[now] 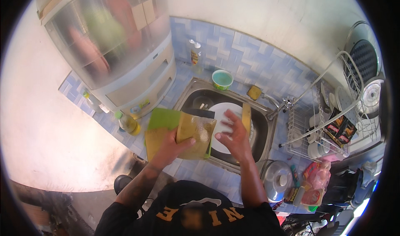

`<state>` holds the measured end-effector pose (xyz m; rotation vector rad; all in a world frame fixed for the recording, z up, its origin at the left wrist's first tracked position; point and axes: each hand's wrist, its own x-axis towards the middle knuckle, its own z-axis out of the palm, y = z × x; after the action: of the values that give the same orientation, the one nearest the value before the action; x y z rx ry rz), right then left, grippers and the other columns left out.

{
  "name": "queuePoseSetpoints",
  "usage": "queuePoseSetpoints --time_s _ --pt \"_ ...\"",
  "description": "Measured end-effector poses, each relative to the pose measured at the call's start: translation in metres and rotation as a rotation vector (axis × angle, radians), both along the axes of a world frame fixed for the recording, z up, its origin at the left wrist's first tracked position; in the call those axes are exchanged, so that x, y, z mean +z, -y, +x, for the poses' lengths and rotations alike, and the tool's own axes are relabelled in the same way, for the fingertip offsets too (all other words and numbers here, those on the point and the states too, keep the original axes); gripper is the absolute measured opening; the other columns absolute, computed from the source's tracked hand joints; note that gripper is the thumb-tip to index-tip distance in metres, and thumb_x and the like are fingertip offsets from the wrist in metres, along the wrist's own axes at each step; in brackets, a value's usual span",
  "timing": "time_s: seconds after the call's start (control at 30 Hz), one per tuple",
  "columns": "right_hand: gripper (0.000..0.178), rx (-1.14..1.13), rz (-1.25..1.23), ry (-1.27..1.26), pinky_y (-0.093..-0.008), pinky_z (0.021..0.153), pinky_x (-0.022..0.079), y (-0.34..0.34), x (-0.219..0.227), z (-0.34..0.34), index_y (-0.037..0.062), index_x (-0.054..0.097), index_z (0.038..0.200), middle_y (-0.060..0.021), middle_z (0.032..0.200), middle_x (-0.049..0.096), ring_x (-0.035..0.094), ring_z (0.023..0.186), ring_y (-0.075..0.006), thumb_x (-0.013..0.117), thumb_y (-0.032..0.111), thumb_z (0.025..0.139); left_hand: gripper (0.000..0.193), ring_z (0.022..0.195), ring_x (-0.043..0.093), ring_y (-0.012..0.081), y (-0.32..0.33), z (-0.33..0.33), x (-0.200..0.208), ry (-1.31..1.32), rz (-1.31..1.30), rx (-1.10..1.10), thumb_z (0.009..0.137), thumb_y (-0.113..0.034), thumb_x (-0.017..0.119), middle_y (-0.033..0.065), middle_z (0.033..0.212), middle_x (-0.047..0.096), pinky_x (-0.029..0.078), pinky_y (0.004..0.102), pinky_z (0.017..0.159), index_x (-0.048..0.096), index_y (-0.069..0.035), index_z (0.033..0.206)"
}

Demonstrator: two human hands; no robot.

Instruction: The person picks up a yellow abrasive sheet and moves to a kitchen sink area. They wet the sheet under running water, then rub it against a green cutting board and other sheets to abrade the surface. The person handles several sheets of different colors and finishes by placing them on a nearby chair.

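Observation:
My left hand (166, 150) grips a flat, rectangular tan board (189, 129), its thumb laid across the front. White suds and wet shine show on that surface. Behind it is a green and tan chopping board (163, 118), partly hidden by my hand; whether the two are joined I cannot tell. My right hand (235, 136) hovers over the sink with fingers apart, slightly blurred, holding nothing. Below it a white plate (218, 146) lies in the steel sink (260, 146). A long yellowish strip (246, 117) rests at the plate's right side.
Behind the sink are a green-rimmed tub (222, 80), a yellow sponge (254, 92), a faucet (273, 102) and a clear bottle (195, 54). A drawer cabinet (137, 86) and oil bottle (128, 123) stand left. At right are a dish rack (298, 132) and lidded pot (277, 179).

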<state>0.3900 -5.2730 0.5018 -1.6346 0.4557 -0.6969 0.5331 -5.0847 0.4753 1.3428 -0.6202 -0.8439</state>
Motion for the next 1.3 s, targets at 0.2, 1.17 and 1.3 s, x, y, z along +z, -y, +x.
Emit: queuePoseSetpoints --time_s 0.2,1.17,1.3 --pt "0.027 0.149 0.392 0.082 -0.0247 0.079 0.054 -0.024 -0.022 0.001 -0.003 0.069 0.122 -0.0056 0.101 0.075 0.066 0.088 -0.0083 0.072 0.01 0.098 0.045 0.111 0.063 0.0145 -0.001 -0.021 -0.004 -0.172 -0.076 0.024 0.096 -0.014 0.073 0.0076 0.123 0.067 0.051 0.0325 0.098 0.057 0.0 0.135" --pt "0.023 -0.045 0.325 0.116 -0.0201 0.067 0.046 -0.036 0.019 -0.006 -0.0046 0.071 0.098 -0.0004 0.085 0.069 0.056 0.073 -0.0034 0.07 0.018 0.102 0.027 0.101 0.065 0.0101 0.005 -0.057 0.024 -0.22 -0.081 0.136 0.102 -0.015 0.067 0.0055 0.116 0.072 0.053 0.0281 0.09 0.065 0.0 0.124" --pt "0.023 -0.089 0.147 0.046 -0.02 0.062 0.041 -0.033 0.012 -0.007 -0.002 0.069 0.091 0.0047 0.078 0.062 0.049 0.07 -0.0019 0.069 0.018 0.102 0.025 0.097 0.066 0.0097 0.004 -0.058 0.028 -0.111 -0.011 0.162 0.1 -0.015 0.069 0.004 0.109 0.072 0.053 0.0272 0.086 0.067 0.001 0.12"
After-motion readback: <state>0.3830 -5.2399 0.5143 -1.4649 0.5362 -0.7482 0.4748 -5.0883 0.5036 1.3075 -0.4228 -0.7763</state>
